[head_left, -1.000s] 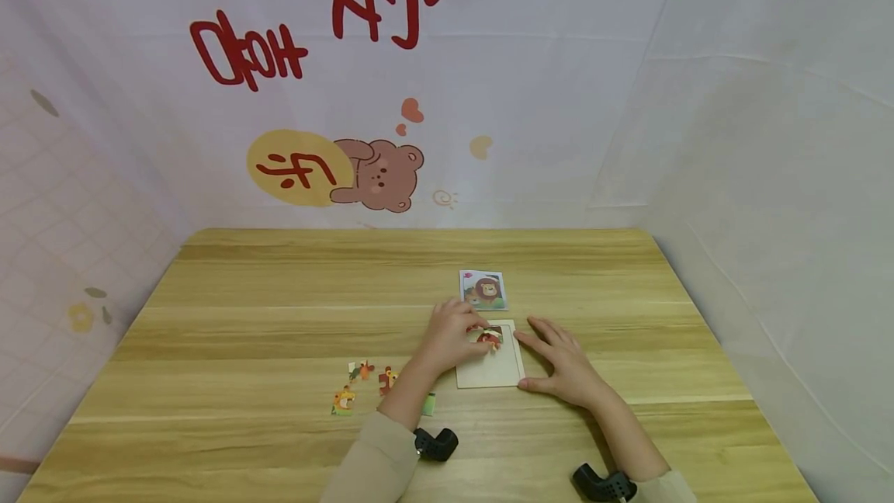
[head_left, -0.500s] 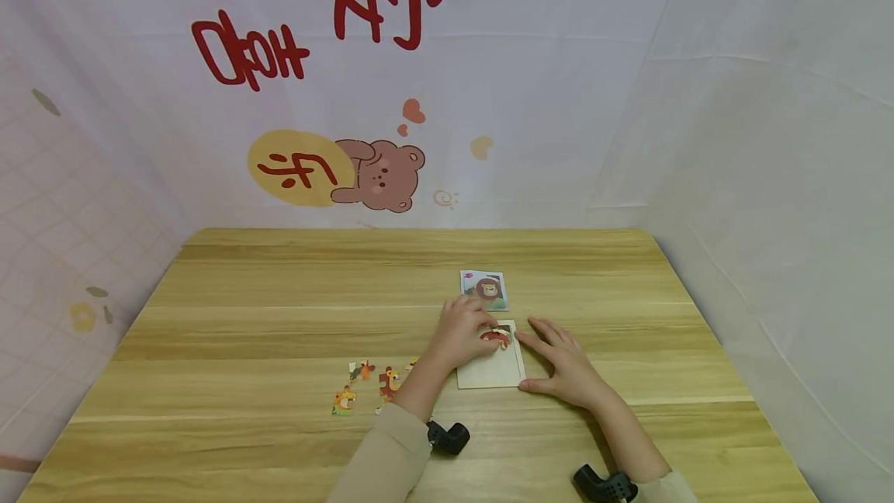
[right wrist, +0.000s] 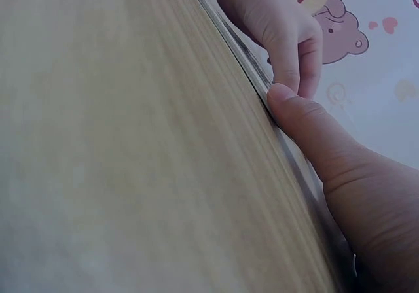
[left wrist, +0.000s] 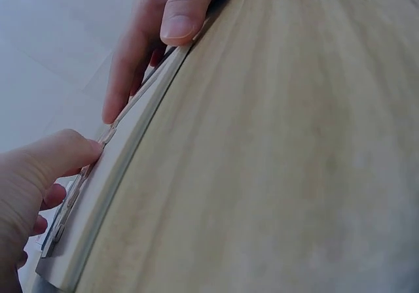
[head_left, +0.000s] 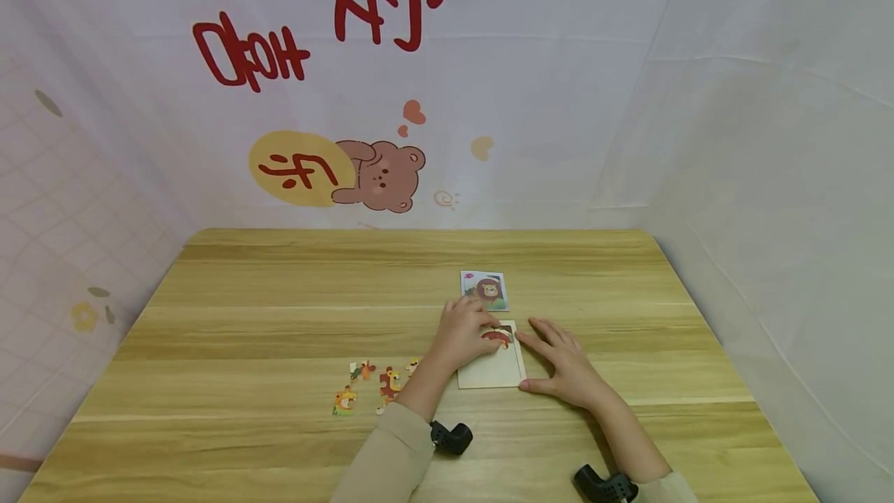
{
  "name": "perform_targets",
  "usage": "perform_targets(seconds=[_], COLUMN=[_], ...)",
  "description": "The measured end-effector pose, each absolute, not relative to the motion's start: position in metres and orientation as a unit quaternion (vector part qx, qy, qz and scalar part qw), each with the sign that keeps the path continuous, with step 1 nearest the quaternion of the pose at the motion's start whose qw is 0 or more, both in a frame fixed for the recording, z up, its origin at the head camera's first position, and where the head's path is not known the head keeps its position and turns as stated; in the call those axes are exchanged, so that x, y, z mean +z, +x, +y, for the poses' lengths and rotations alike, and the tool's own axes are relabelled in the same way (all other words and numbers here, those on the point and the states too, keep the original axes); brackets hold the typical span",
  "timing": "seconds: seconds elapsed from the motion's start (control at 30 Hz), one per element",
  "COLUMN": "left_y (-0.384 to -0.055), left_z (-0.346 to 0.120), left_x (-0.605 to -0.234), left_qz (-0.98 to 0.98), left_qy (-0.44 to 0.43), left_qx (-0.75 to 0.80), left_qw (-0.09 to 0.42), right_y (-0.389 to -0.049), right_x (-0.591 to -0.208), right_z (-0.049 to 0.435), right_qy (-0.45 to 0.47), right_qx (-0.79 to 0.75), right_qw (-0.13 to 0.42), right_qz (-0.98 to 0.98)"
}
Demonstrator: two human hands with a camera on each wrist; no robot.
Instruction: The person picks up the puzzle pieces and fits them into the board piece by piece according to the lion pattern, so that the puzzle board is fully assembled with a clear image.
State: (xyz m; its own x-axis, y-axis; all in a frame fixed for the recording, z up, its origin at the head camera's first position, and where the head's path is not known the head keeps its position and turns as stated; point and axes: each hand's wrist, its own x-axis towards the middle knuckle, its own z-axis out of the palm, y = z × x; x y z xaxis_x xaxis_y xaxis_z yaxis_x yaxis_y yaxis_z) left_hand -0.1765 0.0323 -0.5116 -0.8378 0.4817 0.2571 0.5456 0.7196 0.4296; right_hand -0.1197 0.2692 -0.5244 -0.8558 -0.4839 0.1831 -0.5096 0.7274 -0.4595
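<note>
My left hand is over the upper part of a pale square puzzle board, pinching a reddish-brown puzzle piece between thumb and index finger. That piece lies at or just above the board's top right area; part of it is hidden by the fingers. In the left wrist view, the left thumb reaches the pieces along the board's surface. With thumb and fingers spread, my right hand rests against the board's right edge. The right thumb touches the board's edge in the right wrist view.
Several loose puzzle pieces lie left of the board, some partly hidden behind the left forearm. A lion picture card sits just beyond the board. All rest on a wooden table, with a printed cloth behind.
My left hand has shifted slightly to the right with the puzzle piece, toward the board's top right corner. The right hand has stayed at the board's edge.
</note>
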Motion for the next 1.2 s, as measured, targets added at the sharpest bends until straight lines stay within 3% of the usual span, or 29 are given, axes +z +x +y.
perform_targets(seconds=[0.47,0.7,1.2], left_y=[-0.172,-0.167,-0.147], left_z=[0.03,0.026,-0.014], left_x=[-0.51,-0.504,-0.492], left_qz=[-0.935,-0.921,-0.88], left_qy=[-0.252,-0.249,-0.235], left_qx=[-0.244,-0.284,-0.397], left_qw=[0.054,0.092,0.117], right_y=[-0.12,-0.12,-0.121], right_x=[-0.525,-0.525,-0.525], right_z=[0.269,0.269,0.268], right_qy=[0.269,0.269,0.268], right_qx=[0.258,0.258,0.261], right_qw=[0.027,0.024,0.023], right_qz=[-0.927,-0.928,-0.927])
